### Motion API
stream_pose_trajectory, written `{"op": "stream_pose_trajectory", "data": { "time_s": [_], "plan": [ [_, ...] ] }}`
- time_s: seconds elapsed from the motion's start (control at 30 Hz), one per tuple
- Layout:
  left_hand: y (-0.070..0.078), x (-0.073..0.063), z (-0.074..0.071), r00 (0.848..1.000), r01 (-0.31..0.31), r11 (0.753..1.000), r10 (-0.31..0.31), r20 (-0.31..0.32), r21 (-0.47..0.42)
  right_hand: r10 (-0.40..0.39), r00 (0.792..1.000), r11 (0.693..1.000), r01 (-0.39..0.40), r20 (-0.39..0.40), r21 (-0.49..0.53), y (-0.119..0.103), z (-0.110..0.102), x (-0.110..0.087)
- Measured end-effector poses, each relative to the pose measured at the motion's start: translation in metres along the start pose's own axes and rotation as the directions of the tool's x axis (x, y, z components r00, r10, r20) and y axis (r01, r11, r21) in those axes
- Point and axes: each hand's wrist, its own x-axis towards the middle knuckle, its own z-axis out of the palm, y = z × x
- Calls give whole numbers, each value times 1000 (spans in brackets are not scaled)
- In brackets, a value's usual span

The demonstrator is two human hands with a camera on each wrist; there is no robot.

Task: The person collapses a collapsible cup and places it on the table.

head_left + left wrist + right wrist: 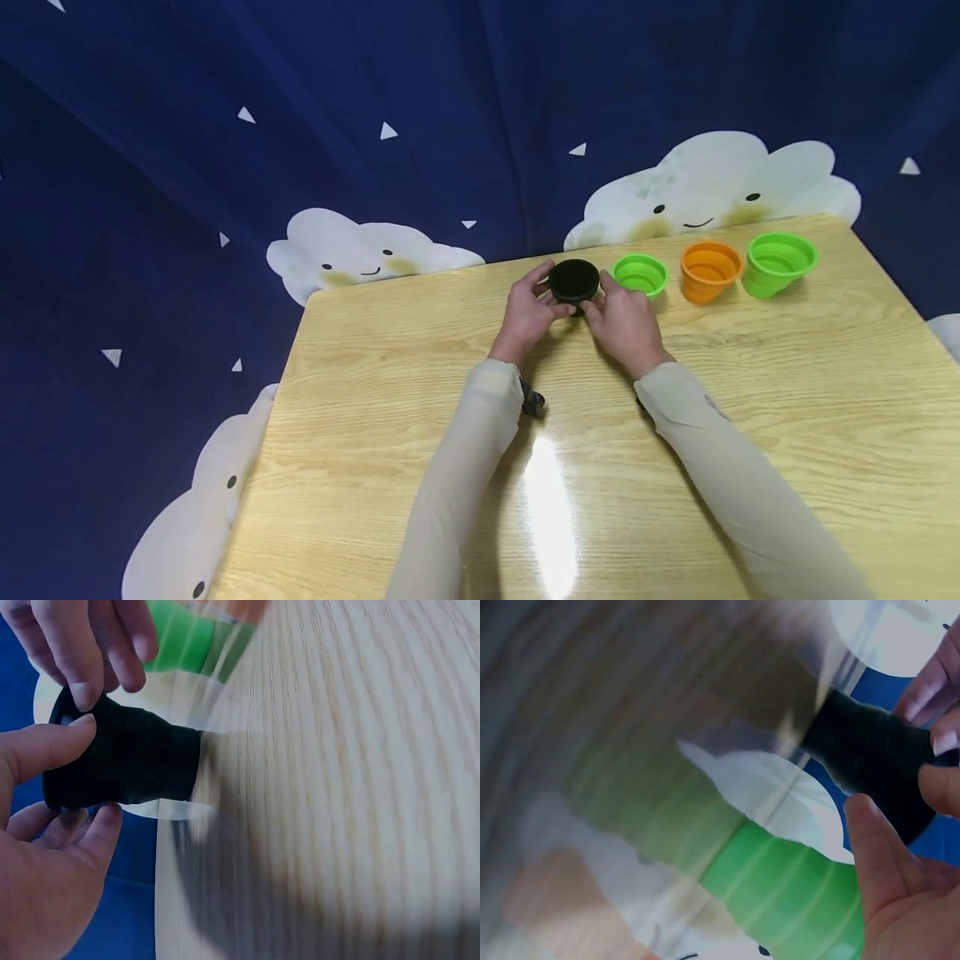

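Both hands are at a black cup (573,281) with a stepped, tapering wall, near the back edge of the table. Its wide mouth faces up, and its narrow base is close to the wood in the left wrist view. My left hand (527,314) grips the cup's left side near the rim, with the thumb (56,746) on the near side and fingers curled beneath. On the opposite side, my right hand (621,323) pinches the rim area between thumb and fingers. A small green cup (640,275) stands just right of the black one, beside my right fingers.
Farther right along the back edge stand an orange cup (708,273) and a larger green cup (780,263), both mouth up. The wooden table (390,400) ends at a dark blue curtain (420,67) with cloud prints. A black wrist device (532,400) sits beneath my left sleeve.
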Motion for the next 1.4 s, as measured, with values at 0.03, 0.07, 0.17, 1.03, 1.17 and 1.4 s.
{"op": "stream_pose_trajectory", "data": {
  "time_s": [0.03, 0.07, 0.17, 1.03, 1.17, 1.4],
  "plan": [
    [0, 0, 0, 1000, 3, 1000, -3, -4, -8, 3, 1000, 1000, -3, -6, 15, 0, 2, 0],
    [0, 0, 1, 1000, 4, 1000, -4, -8, -11, 9, 1000, 1000, -8, -10, 27, 0, 3, 1],
    [0, 1, 2, 1000, -7, 1000, 7, -19, 3, 29, 999, 997, -27, -19, 66, 1, 6, 2],
    [23, -6, -19, 983, -179, 949, 158, 98, 258, -62, 998, 977, 59, 8, 207, -8, -13, 10],
    [26, -7, -25, 965, -255, 925, 226, 130, 282, -75, 996, 982, 67, 42, 175, -11, -22, 10],
    [36, -10, -37, 820, -564, 545, 458, 344, 620, -106, 989, 985, 91, 99, 147, -13, -35, 10]
  ]
}}
